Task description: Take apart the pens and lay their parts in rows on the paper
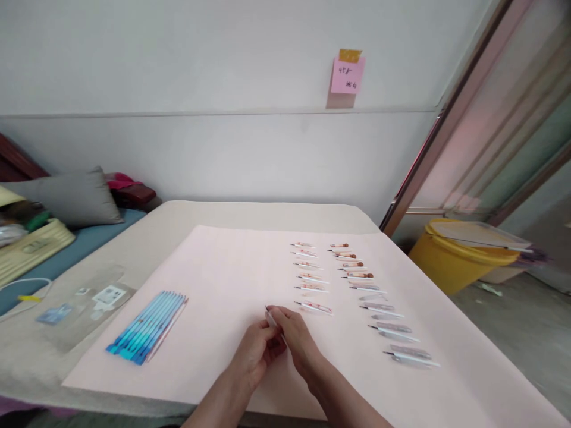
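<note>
Near the front middle of the table, my left hand and my right hand meet, fingers closed around a slim white pen. Its dark tip points up and to the left; the rest is mostly covered by my fingers. To the right of my hands lies a column of pens with red patterns. Farther right, a second column has pens with brown ends at the back and greyish pens nearer me. Many have a dark tip pointing left.
A bundle of blue pens lies at the left of the pale pink sheet. Clear plastic packaging is beyond it. A yellow bin stands right of the table. A pink note is taped to the wall.
</note>
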A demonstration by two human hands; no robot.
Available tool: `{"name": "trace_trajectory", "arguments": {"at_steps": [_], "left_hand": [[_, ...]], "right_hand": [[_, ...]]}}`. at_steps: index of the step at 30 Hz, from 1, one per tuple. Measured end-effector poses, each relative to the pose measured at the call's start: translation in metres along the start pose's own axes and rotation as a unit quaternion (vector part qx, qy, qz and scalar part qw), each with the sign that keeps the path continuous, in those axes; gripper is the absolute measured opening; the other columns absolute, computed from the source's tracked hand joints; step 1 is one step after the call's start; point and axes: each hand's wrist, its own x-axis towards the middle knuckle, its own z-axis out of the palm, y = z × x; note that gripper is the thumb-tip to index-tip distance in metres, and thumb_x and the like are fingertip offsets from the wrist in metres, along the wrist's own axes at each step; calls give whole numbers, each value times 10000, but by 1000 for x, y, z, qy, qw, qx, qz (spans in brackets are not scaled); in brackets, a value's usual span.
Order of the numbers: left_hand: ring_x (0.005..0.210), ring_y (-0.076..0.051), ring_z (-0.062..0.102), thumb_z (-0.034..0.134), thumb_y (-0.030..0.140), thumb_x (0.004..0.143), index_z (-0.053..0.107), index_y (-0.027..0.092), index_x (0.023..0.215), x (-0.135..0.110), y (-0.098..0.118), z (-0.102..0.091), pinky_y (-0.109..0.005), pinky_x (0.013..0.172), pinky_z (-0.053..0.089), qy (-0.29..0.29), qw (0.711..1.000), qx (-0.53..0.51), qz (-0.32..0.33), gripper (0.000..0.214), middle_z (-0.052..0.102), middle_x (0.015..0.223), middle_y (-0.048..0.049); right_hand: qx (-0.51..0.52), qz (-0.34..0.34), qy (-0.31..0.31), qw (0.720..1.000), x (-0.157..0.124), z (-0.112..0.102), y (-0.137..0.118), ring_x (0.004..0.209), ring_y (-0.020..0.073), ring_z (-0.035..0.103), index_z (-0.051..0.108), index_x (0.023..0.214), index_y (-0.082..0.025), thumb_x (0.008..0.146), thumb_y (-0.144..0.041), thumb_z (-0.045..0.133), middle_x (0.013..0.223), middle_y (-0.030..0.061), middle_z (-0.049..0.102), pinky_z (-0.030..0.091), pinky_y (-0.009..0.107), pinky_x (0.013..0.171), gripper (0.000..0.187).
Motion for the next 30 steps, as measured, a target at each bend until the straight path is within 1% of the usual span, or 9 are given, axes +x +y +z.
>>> {"name": "trace_trajectory", "arguments": {"at_steps": [3,6,9,11,16,21,24,27,30], "left_hand": [[599,-85,561,689,162,669,631,127,773,2,8,-2,-219,631,476,10,998,-42,34,124,618,682,-21],[624,-97,577,678,127,675,625,124,756,5,16,-6,-226,638,495,42,994,-70,65,97,627,703,-32],[618,-104,581,679,109,672,622,125,750,7,20,-11,-229,612,505,81,991,-80,68,98,629,698,-36],[622,-107,584,685,115,671,624,127,761,7,20,-12,-233,613,510,90,990,-81,71,109,631,700,-39],[626,-104,583,685,112,673,625,128,769,8,18,-14,-219,592,499,97,989,-83,72,115,632,707,-43],[593,-80,556,695,124,661,623,125,766,7,18,-15,-186,533,459,96,989,-82,80,127,611,690,-24],[589,-70,544,696,132,659,621,124,751,5,18,-14,-179,537,451,89,989,-83,85,119,602,687,-15],[589,-66,539,692,131,660,621,125,745,4,18,-13,-175,537,443,86,989,-86,84,111,596,678,-7],[578,-64,533,687,116,658,623,120,734,3,18,-11,-175,527,435,88,989,-90,82,100,596,667,-6]], "right_hand": [[27,-17,3,999,-3,0,-2,741,161,546,647,770,-147,788,-395,544,741,25,622,417,271,674,270],[65,6,21,998,-2,2,3,867,193,576,665,915,-156,750,-366,607,878,52,661,433,306,781,274],[79,31,11,996,-1,6,6,846,201,589,681,924,-152,714,-365,652,867,59,672,447,316,771,301],[88,36,1,995,-1,8,6,818,197,595,696,897,-150,698,-383,669,834,56,676,454,315,762,308],[109,59,9,992,-3,10,2,786,184,600,707,876,-158,670,-425,695,819,55,679,470,302,738,338],[112,79,19,990,-6,10,-1,757,152,590,704,875,-161,674,-411,705,802,48,668,466,289,749,321],[115,78,7,990,-9,11,-4,768,145,585,696,899,-170,700,-417,684,806,42,658,463,289,764,318],[108,81,-18,991,-12,11,-8,748,135,578,685,935,-174,737,-422,650,783,32,639,459,278,739,320],[113,84,-26,990,-14,10,-11,740,132,575,679,941,-165,754,-412,636,778,35,629,456,270,722,313]]}}
